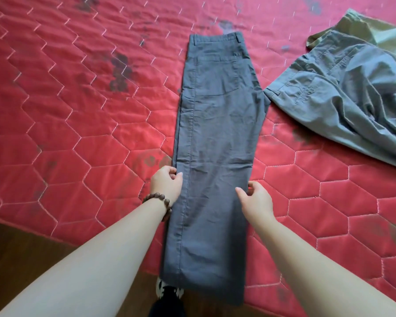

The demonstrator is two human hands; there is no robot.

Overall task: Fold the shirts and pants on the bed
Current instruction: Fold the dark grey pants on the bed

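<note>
in the head view, your left hand [167, 182] is pinching the left edge of the dark grey pants [215, 156] with curled fingers, and your right hand [256, 200] is gripping the right edge, thumb lying on top of the cloth. the pants are lying between your fingers, folded leg on leg on the red quilted bed [78, 110], waistband far beyond your fingertips and hems hanging over the near edge. a crumpled second pair of pants [352, 99] is sitting well off to the right of your right fingers, and a bead bracelet [162, 202] is circling your left wrist.

Matt woven grey trousers [215, 156] lie on sheeny quilted bedcover [78, 99].
</note>
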